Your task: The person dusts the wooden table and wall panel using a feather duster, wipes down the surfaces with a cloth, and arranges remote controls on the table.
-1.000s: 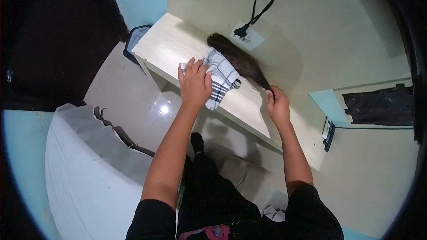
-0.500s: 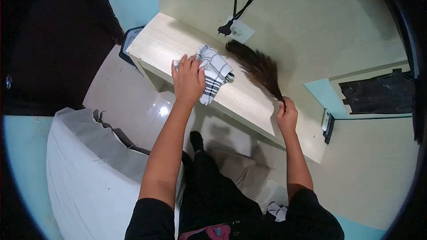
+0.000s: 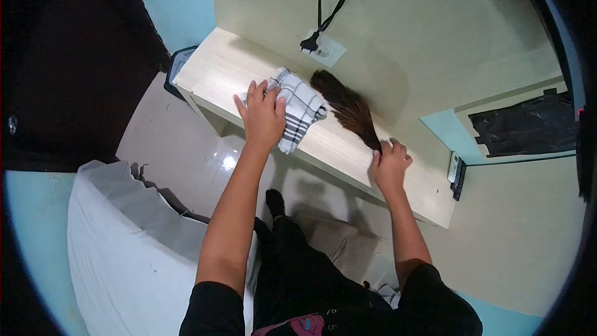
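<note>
My left hand (image 3: 264, 118) rests on a folded white cloth (image 3: 303, 102) with dark checks and stripes, its fingers spread flat over the cloth's left part. The cloth lies on a pale wooden shelf (image 3: 230, 65) and hangs a little over the front edge. Right of it, a dark brown feather duster (image 3: 349, 109) lies along the back of the shelf, its bushy end toward the wall socket. My right hand (image 3: 391, 167) is at the duster's narrow end, thumb and fingers apart and touching or just beside it; the handle end is partly hidden.
A black cable with a plug (image 3: 310, 42) hangs before a white wall socket (image 3: 333, 53). Remotes (image 3: 457, 174) stand at the shelf's right end. A bin (image 3: 180, 65) is beyond the left end. A white-covered bed (image 3: 130, 242) is at lower left.
My right hand has moved left and lowered the duster onto the shelf, and its fingers have opened. The left hand stays on the cloth, with its fingers spread slightly wider.
</note>
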Demonstrator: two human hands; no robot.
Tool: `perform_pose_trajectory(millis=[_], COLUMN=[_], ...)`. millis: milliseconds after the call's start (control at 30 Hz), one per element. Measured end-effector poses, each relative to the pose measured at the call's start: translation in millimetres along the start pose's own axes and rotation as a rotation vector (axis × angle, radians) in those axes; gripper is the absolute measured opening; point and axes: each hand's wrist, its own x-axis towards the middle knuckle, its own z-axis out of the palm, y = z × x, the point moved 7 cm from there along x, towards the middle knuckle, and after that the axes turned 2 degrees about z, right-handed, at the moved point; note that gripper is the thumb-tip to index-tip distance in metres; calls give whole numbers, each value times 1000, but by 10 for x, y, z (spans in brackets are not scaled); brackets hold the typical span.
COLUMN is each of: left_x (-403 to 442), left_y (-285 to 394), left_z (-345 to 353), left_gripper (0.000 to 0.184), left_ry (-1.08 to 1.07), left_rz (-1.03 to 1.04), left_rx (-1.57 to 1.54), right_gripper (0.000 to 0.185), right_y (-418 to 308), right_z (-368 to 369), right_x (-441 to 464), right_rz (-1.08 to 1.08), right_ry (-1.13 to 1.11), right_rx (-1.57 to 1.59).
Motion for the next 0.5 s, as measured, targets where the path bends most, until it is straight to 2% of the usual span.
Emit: perform_pose_trajectory(millis=[33, 67, 100, 167, 200, 233, 300, 400, 433, 500], left_x=[-20, -36, -33, -74, -106, -130, -198, -285, -308, -325], left_y=[71, 145, 167, 203, 219, 203, 145, 86, 64, 111], left_z=[-47, -99, -109, -118, -113, -97, -53, -71, -106, -194], left_gripper=[42, 45, 49, 48, 47, 46, 45, 41, 40, 37], left_ry=[28, 58, 2, 72, 106, 127, 168, 234, 243, 263], left_rz=[-9, -19, -53, -16, 3, 10, 21, 52, 50, 60], left_rx=[27, 55, 17, -48, -78, -121, -210, -241, -293, -413], right_gripper=[35, 35, 33, 31, 34, 39, 49, 45, 38, 36], right_y=[-117, -277, -461, -868, -1057, -1245, -1560, -1752, -1751, -1581], right_z=[-12, -84, -120, -170, -152, -87, -73, 223, 230, -41], right_x=[75, 122, 227, 361, 469, 561, 762, 939, 960, 946], right_rz=[24, -32, -89, -180, -221, -270, -203, -107, -120, -142], right_ry=[26, 98, 132, 209, 172, 232, 104, -211, -178, -11], right_rx=[158, 262, 433, 655, 650, 643, 644, 511, 580, 669])
